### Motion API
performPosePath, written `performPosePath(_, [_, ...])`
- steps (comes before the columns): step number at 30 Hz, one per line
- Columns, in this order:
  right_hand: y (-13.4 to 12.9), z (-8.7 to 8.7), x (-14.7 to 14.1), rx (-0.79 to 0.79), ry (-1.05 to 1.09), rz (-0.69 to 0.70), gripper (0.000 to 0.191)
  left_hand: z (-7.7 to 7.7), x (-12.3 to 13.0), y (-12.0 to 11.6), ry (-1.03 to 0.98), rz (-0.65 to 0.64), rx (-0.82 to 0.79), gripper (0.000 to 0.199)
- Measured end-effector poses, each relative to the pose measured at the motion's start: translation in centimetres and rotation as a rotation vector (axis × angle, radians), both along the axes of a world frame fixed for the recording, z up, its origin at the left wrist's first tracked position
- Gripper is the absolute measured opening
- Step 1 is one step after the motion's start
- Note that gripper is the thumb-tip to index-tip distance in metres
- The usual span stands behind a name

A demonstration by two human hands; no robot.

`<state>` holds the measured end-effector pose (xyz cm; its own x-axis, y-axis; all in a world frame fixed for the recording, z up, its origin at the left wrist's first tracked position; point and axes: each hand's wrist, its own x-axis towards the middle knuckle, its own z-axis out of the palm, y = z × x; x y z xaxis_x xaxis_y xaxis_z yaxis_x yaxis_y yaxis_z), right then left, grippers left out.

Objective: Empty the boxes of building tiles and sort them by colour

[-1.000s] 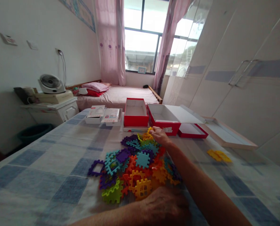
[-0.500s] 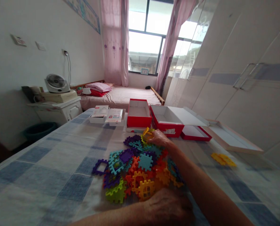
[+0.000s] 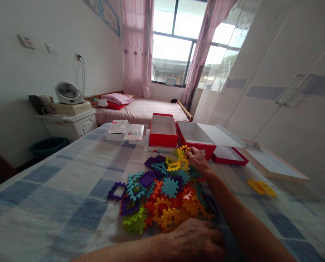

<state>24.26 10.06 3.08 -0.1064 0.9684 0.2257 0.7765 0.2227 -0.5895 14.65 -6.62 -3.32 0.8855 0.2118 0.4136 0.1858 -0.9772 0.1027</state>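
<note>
Right hand outstretched, pinching; left hand nearer, back upward (fingers dim, blurred).

No legible text. Red print on two flat white rectangular paper leaflets, 11 o'clock on the blue-and-white checked cloth-covered worktop: too small to read.

The cloth-covered table carries toothed pieces and (farther back) open boxes.

White fan on a box, pink bed, pink curtains
</note>
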Motion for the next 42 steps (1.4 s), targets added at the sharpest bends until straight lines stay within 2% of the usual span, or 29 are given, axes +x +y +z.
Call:
performPosePath(5, [0.5, 0.9, -0.1, -0.027, 0.038, 0.086, 0.024, 0.2, -0.1, -0.1, 0.03, -0.008, 0.003, 0.018])
performPosePath(10, [-1.0, 1.0, 0.0, -0.112, 0.001, 0.225, 0.022, 0.1, -0.1, -0.1, 0.051, 0.0, -0.012, 0.018])
performPosePath(15, [-2.3, 1.9, 0.1, -0.198, 0.032, 0.401, 0.028, 0.3, 0.0, -0.2, 0.038, 0.009, 0.007, 0.018])
performPosePath(17, [-2.7, 2.1, 0.0, -0.243, -0.022, 0.435, 0.026, 0.4, 0.0, -0.2, 0.039, 0.021, 0.008, 0.018])
performPosePath(20, [-3.3, 2.0, -0.2, -0.191, -0.117, 0.397, 0.022, 0.4, 0.0, -0.2, 0.032, 0.009, 0.009, 0.017])
performPosePath(25, [-3.9, 1.5, 0.4, -0.163, -0.004, 0.352, 0.034, 0.1, -0.2, -0.1, 0.016, 0.004, 0.0, 0.018])
performPosePath(29, [-4.0, 2.5, 0.9, -0.187, 0.071, 0.392, 0.033, 0.0, -0.2, -0.2, 0.036, 0.002, 0.008, 0.017])
performPosePath(32, [-3.7, 3.2, 0.2, -0.202, 0.144, 0.421, 0.033, 0.2, -0.1, -0.3, 0.059, 0.002, 0.02, 0.013])
performPosePath(37, [-3.0, 2.2, -2.8, -0.208, -0.162, 0.289, 0.023, 0.3, 0.0, -0.4, 0.075, 0.021, -0.017, 0.012])
performPosePath(42, [-2.8, 1.0, -4.3, -0.179, -0.283, 0.193, 0.018, 0.3, 0.1, -0.3, 0.07, -0.026, -0.012, 0.014])
